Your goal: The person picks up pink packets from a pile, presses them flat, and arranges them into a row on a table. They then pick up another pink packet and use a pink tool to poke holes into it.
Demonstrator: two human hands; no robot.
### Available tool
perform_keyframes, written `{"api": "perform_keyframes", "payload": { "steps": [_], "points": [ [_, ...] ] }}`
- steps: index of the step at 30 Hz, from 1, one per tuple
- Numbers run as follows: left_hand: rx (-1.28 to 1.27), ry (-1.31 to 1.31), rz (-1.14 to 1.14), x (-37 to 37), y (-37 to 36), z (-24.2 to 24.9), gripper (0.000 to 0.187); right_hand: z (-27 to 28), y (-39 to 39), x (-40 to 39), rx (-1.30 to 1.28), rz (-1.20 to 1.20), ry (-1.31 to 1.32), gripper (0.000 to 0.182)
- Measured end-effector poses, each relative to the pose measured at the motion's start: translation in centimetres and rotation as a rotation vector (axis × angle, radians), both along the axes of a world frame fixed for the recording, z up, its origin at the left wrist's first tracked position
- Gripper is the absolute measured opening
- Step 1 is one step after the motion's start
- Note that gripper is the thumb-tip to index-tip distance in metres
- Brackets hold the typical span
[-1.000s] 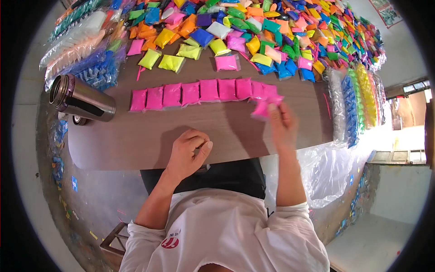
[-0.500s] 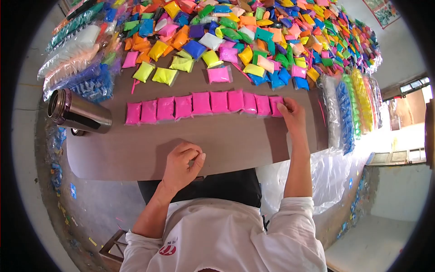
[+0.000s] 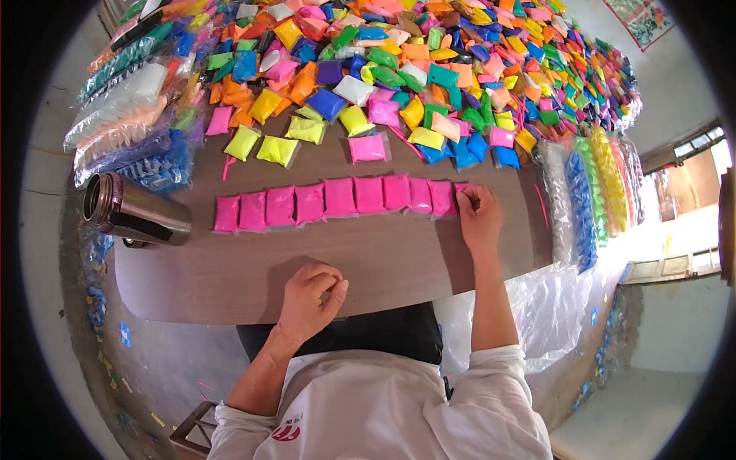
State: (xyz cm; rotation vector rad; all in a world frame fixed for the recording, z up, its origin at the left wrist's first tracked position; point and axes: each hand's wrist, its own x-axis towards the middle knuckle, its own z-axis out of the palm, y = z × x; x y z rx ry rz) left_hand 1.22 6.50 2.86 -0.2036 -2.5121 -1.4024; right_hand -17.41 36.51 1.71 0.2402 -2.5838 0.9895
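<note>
A row of several bright pink packets [image 3: 325,198] lies side by side across the brown table [image 3: 368,261]. At the row's right end my right hand [image 3: 480,211] touches the last packet [image 3: 462,187], its fingers drawn together and covering most of it. My left hand [image 3: 314,295] rests near the table's front edge, in front of the row, with curled fingers and the thumb near the index finger. Nothing shows in it. Behind the row sits a lighter pink packet [image 3: 369,148].
A big heap of coloured packets [image 3: 429,69] covers the back. Bagged packets stand at left [image 3: 126,115] and right [image 3: 583,199]. A steel flask [image 3: 149,218] lies at the left, with a dark cap beneath it. Clear plastic [image 3: 537,314] hangs past the front right edge.
My right hand has shifted slightly left and down, and its fingers have drawn in over the end packet. My left hand keeps its curled pose. The view has tilted slightly.
</note>
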Motion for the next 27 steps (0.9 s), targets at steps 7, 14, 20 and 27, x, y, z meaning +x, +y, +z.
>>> {"api": "perform_keyframes", "payload": {
  "steps": [7, 14, 20, 27],
  "points": [
    [0.017, 0.025, -0.01, -0.1, -0.1, -0.2, 0.012, -1.2, 1.0, 0.4, -0.263, 0.001, 0.029, 0.009],
    [0.007, -0.002, -0.014, 0.0, -0.1, -0.1, 0.013, 1.2, -0.5, 2.5, -0.28, -0.058, 0.115, 0.012],
    [0.008, 0.008, 0.001, 0.1, -0.1, -0.1, 0.011, 2.8, -2.8, 3.5, -0.148, 0.027, 0.249, 0.012],
    [0.001, 0.03, -0.003, 0.1, -0.2, -0.5, 0.01, 4.3, -7.6, 5.9, -0.162, 0.311, 0.056, 0.014]
  ]
}}
